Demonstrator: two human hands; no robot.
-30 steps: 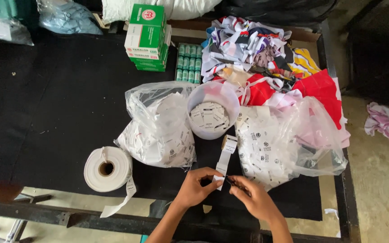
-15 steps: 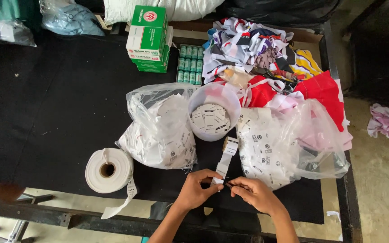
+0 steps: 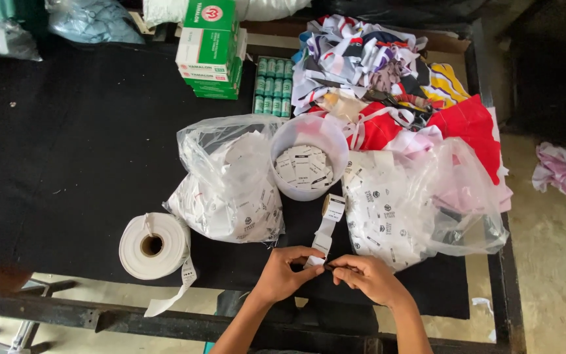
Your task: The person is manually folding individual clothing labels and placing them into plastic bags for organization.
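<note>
White woven label tape [image 3: 325, 229], thin, limp and light, trails from the tub [image 3: 309, 160] at twelve o'clock to the near edge of the black surface [image 3: 67, 151], best pinched flat by its end. Left hand [image 3: 283, 272] and right hand [image 3: 365, 275] pinch that end with fingertips closed. Against half a second earlier, both hands sit much as before.

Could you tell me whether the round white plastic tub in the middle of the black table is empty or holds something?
It holds something: the round white plastic tub stands upright, with loose white printed labels lying across its bottom.
</note>
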